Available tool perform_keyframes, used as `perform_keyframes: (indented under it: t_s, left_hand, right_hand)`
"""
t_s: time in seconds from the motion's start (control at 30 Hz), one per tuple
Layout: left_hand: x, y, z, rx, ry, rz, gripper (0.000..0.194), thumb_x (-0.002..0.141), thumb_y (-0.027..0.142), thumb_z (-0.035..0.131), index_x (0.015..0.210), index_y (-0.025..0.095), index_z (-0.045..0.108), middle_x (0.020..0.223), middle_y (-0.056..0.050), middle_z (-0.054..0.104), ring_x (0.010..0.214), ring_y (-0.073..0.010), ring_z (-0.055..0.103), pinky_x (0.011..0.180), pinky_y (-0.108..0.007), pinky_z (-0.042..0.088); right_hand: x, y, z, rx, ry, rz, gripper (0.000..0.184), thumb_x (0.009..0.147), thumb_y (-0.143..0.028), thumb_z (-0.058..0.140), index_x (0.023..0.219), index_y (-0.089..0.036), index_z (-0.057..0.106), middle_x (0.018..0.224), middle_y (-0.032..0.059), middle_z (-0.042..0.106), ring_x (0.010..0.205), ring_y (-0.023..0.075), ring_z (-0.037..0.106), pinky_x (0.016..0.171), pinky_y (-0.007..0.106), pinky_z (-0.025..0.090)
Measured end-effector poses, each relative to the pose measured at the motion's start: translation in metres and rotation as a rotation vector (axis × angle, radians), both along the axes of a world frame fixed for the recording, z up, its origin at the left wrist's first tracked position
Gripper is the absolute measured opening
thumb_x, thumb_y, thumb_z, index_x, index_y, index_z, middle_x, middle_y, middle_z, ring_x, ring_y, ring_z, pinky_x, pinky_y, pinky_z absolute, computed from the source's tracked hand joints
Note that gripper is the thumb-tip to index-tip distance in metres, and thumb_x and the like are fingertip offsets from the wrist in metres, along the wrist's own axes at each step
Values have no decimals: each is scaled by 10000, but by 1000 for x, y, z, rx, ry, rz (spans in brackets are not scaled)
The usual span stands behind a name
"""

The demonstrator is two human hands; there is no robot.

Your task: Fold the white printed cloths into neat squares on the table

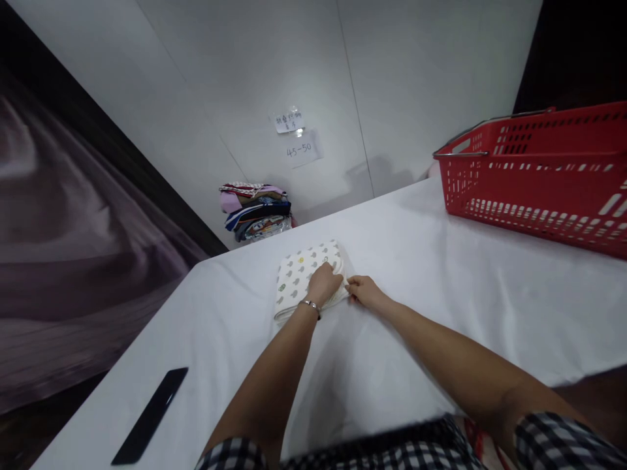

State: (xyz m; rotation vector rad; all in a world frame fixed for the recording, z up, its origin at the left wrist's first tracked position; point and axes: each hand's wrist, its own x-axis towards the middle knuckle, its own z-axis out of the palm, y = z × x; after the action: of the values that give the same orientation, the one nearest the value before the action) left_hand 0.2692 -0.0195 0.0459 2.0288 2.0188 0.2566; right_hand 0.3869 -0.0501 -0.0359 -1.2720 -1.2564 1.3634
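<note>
1. The left hand (324, 283) is resting, fingers curled, on the folded cloth (298, 277), its grip unclear; the right hand (363, 290) is pinching the cloth's edge at four o'clock.
2. The folded cloth is lying on the bench (416, 261), beneath the left hand, at the right hand's nine o'clock.
3. It is showing grey motifs on white, with scattered yellow and green ones.

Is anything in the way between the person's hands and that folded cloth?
Nothing visible is. The left hand is on the cloth and the right hand is at its right edge. The basket and the black slab both lie well off to the sides.
</note>
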Motion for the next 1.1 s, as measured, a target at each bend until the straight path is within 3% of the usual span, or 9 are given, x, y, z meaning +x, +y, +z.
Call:
perform_keyframes:
  t_s: [0.23,0.6,0.83,1.1]
  left_hand:
    - [-12,5,7,8,-37,35,162,719,257,508,839,178,583,880,-65,673,812,-195,605,640,-264,385]
    - [-5,-5,1,39,5,8,180,752,245,475,878,195,594,898,-71,676,859,-220,611,683,-289,409]
    - [6,-21,-5,110,160,-96,315,768,329,512,1042,187,570,1080,-111,627,978,-250,587,766,-322,420]
    - [-3,-24,-15,155,44,-98,270,805,352,502,991,193,615,1033,-81,656,945,-227,598,770,-306,417]
  right_hand:
    - [-1,1,1,-10,-12,0,72,776,-214,523,745,-168,570,405,-62,507,352,75,375,404,200,280]
    - [-1,2,-3,-6,-36,-1,71,764,-212,517,756,-166,569,410,-60,512,353,77,379,393,200,270]
    - [1,-2,1,-16,-77,4,92,766,-215,499,693,-178,541,394,-55,503,347,77,380,388,198,270]
    - [2,-5,6,18,-172,18,146,784,-269,499,678,-177,542,401,-49,500,364,83,394,418,205,279]
